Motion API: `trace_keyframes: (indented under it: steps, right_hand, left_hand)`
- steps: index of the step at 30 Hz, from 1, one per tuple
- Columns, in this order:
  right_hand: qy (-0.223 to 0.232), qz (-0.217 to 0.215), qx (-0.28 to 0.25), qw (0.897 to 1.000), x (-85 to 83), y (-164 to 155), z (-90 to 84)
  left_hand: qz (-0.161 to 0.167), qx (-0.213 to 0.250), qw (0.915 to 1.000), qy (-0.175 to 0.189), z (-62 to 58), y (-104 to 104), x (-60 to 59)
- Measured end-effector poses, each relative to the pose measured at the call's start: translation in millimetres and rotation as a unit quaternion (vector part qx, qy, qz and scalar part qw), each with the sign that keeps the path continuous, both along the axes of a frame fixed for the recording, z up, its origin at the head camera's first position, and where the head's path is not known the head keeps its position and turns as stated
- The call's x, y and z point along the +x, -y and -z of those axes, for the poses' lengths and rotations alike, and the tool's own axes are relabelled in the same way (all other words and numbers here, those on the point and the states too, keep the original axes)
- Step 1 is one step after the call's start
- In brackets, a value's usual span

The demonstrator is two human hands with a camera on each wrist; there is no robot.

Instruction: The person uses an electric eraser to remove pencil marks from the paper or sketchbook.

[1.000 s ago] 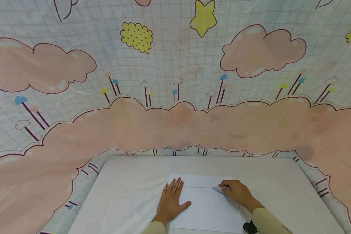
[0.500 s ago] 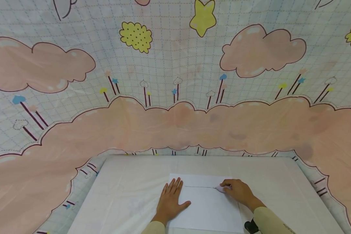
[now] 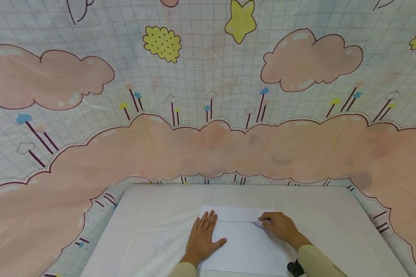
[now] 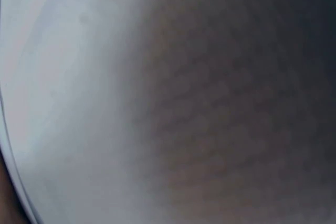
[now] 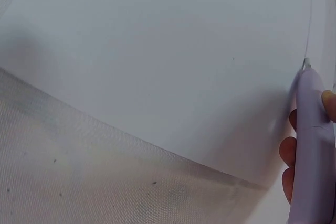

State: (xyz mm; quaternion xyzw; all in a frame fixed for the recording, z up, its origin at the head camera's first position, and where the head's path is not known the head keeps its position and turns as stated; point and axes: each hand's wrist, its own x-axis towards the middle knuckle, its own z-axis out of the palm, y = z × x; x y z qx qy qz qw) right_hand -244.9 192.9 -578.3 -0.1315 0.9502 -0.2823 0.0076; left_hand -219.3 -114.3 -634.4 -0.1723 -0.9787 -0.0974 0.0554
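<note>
A sheet of white paper (image 3: 244, 246) lies on the white tabletop, with a thin line (image 3: 236, 221) running across its upper part. My left hand (image 3: 202, 239) rests flat on the paper's left side, fingers spread and thumb out. At the right end of the line, my right hand (image 3: 281, 227) grips a lavender utility knife (image 5: 314, 145). Its small metal tip (image 5: 307, 63) meets the paper where the line ends in the right wrist view. Thumb and curled fingers (image 5: 287, 151) wrap the handle there. The left wrist view is a blur of pale and dark areas.
Under the paper's lower edge shows a pale translucent sheet or board (image 3: 225, 274). A black object (image 3: 295, 268) sits by the right sleeve. The white table (image 3: 152, 223) backs onto a cloth printed with clouds and stars (image 3: 240, 21).
Over the last half second the right hand and knife have shifted very slightly left, back to about where they were a second ago. The left hand stays in place.
</note>
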Motion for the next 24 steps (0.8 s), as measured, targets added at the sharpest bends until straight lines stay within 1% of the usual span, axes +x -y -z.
trace_keyframes:
  steps: [3, 6, 10, 14, 21, 24]
  right_hand:
    - [0.001, -0.001, -0.004, 1.000, -0.1, 1.1, 0.5]
    - [-0.002, -0.005, -0.005, 1.000, -0.3, 1.9, 0.3]
    - [-0.004, -0.007, -0.002, 1.000, -0.4, 2.3, -0.7]
    - [-0.002, 0.000, 0.002, 1.000, 0.1, 2.2, -3.3]
    - [0.010, 0.018, 0.003, 1.000, 0.8, -0.4, -5.6]
    - [0.014, 0.024, 0.005, 1.000, 0.6, -0.7, -5.2]
  left_hand:
    - [0.001, -0.004, 0.9999, -0.012, 1.7, 0.0, -0.1]
    - [0.001, -0.004, 0.9998, -0.017, 2.0, -0.2, 0.0]
    - [-0.001, -0.007, 0.9999, -0.007, 0.3, -0.6, -0.3]
    - [-0.002, -0.009, 1.0000, 0.003, -1.6, -0.5, -0.6]
    - [0.002, -0.008, 0.9999, -0.010, -0.4, 0.1, -1.7]
    - [0.001, -0.006, 1.0000, -0.006, -0.9, 0.4, -1.8]
